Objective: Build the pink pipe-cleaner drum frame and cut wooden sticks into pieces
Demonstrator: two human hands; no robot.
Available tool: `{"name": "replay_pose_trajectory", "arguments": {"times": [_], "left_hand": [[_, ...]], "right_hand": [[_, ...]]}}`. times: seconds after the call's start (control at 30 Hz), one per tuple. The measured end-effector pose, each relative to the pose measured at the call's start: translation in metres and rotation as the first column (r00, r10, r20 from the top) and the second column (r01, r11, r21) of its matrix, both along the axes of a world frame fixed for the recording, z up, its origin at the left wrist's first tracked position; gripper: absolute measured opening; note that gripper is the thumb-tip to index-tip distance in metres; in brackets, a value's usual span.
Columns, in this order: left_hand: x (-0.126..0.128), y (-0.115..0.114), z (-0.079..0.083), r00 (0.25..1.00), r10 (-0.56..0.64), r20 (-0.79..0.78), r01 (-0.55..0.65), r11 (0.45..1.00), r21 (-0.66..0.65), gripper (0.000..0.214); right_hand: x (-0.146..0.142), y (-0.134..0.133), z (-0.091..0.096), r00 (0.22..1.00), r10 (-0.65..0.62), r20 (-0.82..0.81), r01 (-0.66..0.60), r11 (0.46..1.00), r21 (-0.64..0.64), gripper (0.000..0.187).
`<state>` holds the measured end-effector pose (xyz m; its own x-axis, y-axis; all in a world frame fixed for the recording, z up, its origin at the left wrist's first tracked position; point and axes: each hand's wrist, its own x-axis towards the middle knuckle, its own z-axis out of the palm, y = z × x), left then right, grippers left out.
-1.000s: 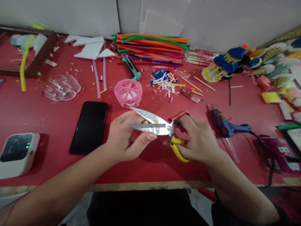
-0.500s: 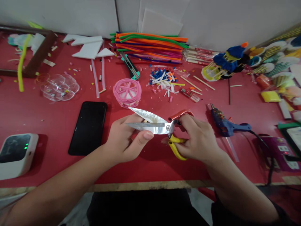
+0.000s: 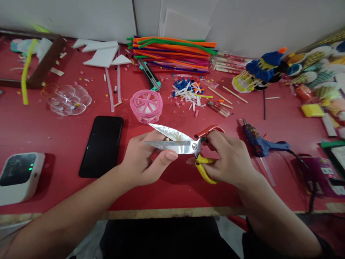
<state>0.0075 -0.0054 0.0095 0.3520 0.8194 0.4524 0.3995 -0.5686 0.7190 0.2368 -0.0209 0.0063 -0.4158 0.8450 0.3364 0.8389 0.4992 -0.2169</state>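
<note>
My right hand grips the red and yellow handles of a pair of scissors, whose silver blades stand apart and point left. My left hand is curled under the blades, thumb and fingers pinched on a small piece between the blades that I cannot make out. Both hands hover over the red table near its front edge. A pink wheel-shaped piece lies just beyond the blade tips.
A black phone lies left of my left hand and a white device at far left. A blue glue gun sits right of my right hand. Coloured pipe cleaners, a cutter, cut scraps and a clear tray lie further back.
Almost nothing differs; the hands and scissors hold the same pose, with only a slight shift of the view.
</note>
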Motion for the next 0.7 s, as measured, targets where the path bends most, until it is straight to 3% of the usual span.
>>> {"name": "replay_pose_trajectory", "arguments": {"times": [0.23,0.47,0.7], "left_hand": [[-0.0010,0.0010,-0.0008,1.000,-0.004,0.010,0.003,1.000,0.014,0.044],[-0.0013,0.0027,-0.0001,0.998,-0.055,0.009,0.054,0.993,0.107,0.038],[-0.0011,0.0021,-0.0002,0.998,-0.062,0.001,0.062,0.991,0.120,0.034]], "right_hand": [[0.0005,-0.0006,0.0026,1.000,0.002,-0.011,-0.002,0.999,-0.034,0.028],[-0.0002,-0.0010,0.0025,1.000,0.011,-0.009,-0.011,0.999,-0.044,0.029],[-0.0015,-0.0059,-0.0035,0.998,-0.054,-0.034,0.055,0.998,0.025,0.033]]}}
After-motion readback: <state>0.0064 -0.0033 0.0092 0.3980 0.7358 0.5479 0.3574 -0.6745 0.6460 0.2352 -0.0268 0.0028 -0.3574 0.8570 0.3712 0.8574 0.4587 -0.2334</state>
